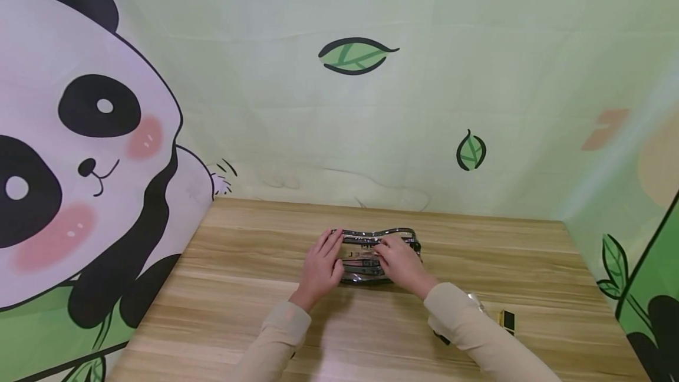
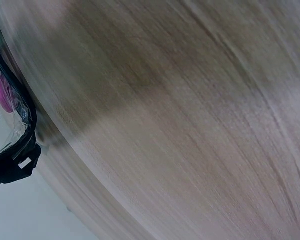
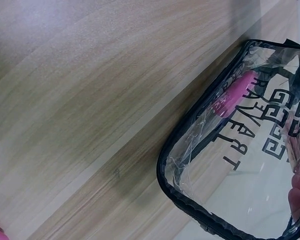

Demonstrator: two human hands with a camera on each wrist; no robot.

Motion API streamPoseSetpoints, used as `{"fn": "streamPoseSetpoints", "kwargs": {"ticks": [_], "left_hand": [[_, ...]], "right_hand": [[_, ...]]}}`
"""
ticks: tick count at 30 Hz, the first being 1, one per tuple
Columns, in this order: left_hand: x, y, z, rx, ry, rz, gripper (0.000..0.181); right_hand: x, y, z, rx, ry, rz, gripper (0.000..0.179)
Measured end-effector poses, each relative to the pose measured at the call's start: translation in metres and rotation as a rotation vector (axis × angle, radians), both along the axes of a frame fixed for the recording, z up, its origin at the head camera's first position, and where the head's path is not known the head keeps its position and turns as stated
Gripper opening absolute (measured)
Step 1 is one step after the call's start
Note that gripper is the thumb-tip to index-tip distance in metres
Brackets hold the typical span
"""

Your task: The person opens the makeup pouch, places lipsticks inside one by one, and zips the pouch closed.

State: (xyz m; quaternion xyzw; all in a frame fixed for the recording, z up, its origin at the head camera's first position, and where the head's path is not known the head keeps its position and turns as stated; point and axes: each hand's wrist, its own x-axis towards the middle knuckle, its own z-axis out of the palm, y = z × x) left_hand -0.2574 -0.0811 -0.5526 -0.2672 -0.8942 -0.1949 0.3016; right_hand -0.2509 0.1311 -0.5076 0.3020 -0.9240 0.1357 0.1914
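A clear plastic pouch (image 1: 366, 279) with black trim and black lettering lies on the wooden table under both hands. Inside it, a pink object (image 3: 235, 95) shows through the plastic. My left hand (image 1: 318, 267) grips the pouch's left end, fingers over the far edge and thumb on the near part. On the right half, my right hand (image 1: 400, 261) has its thumb and fingers drawn together at the pouch. Fingertips (image 3: 297, 197) appear at the pouch's edge in the right wrist view. Whether they pinch the trim or something inside, I cannot tell.
A small black and gold box (image 1: 507, 320) stands right of my right forearm. A shiny clear item (image 1: 475, 300) and a black item (image 1: 441, 338) are partly hidden by the sleeve. A printed panda backdrop (image 1: 254, 105) hangs behind the table (image 1: 239, 252).
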Motion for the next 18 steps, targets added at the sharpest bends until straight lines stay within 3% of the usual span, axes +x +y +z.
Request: {"fn": "streamPoseSetpoints", "kwargs": {"ticks": [18], "left_hand": [[-0.001,-0.0001,-0.0023,-0.023,-0.036,0.018,0.051]], "right_hand": [[-0.0008,-0.0002,-0.0006,0.016,-0.038,-0.02,0.006]]}}
